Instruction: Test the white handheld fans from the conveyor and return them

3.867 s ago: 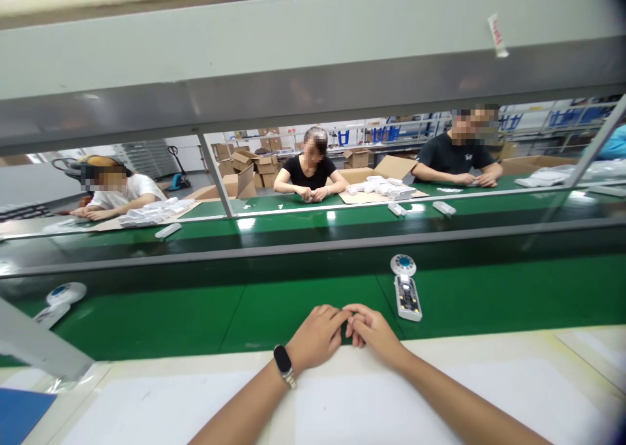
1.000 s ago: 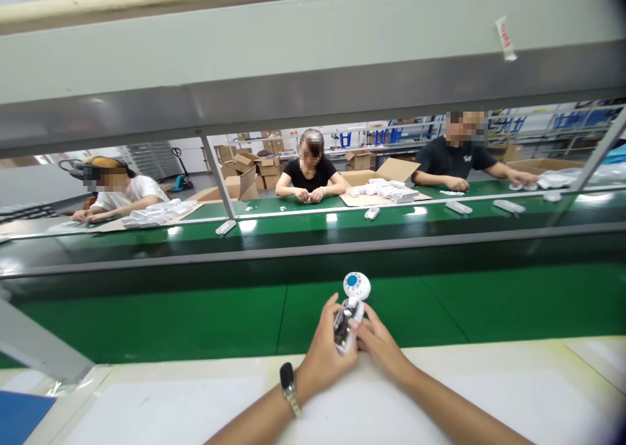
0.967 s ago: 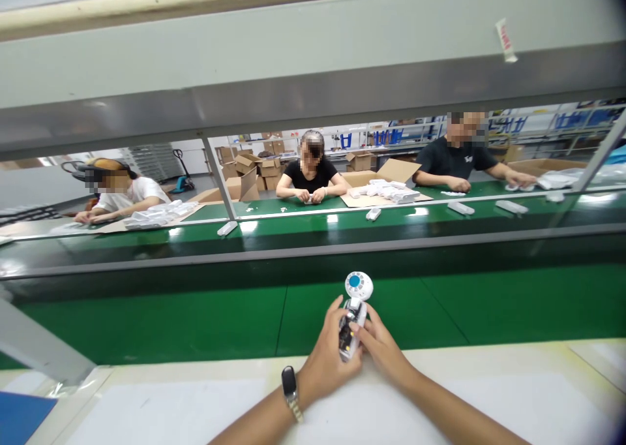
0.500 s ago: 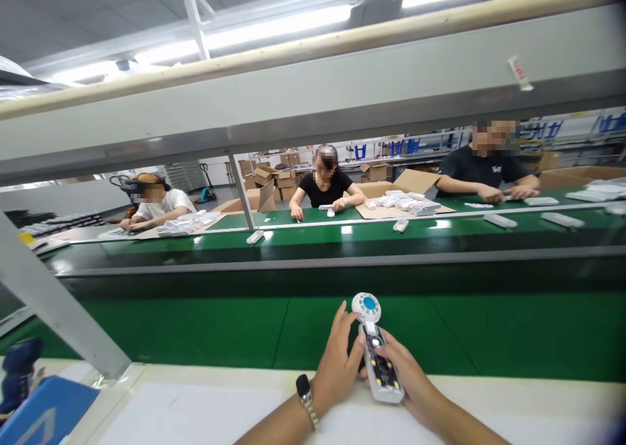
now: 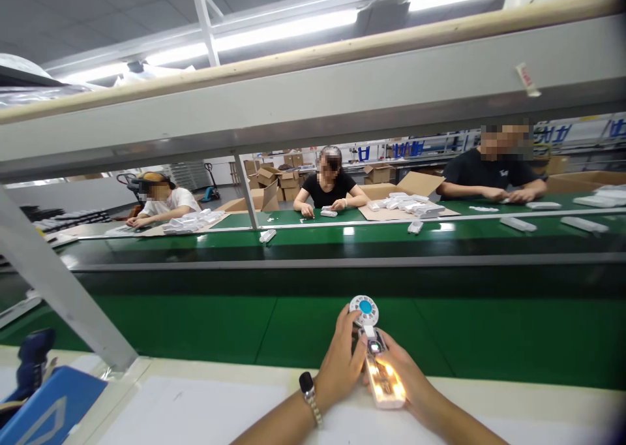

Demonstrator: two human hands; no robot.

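Both hands meet at 6 o'clock over the near edge of the white bench (image 5: 161,412). Left hand (image 5: 340,370), a watch (image 5: 308,387) on its wrist, is curled against the left flank of the fan (image 5: 377,360), its thumb and forefinger reaching up toward the neck just under the round head. Right hand (image 5: 413,383) cradles the fan's body from beneath and from the right, fingers wrapped around it. Both hands grip it.

Its white head with the blue centre points to 12 o'clock, over the green belt (image 5: 195,327); its open body faces up and glows warm orange along its length, with a small bright spot near the neck.

Judging by the glow, the step in hand looks like a power-on check of the unit, with the left fingers at or near a switch; the exact contact is too small to tell. A next move would call for a steady cradle from the right hand and a light, precise touch from the left.

At 11 to 1 o'clock, beyond the far belt (image 5: 342,239), three people sit at work with small white parts (image 5: 405,205) and cartons (image 5: 267,197). At 8 o'clock lies a blue tray (image 5: 53,412).
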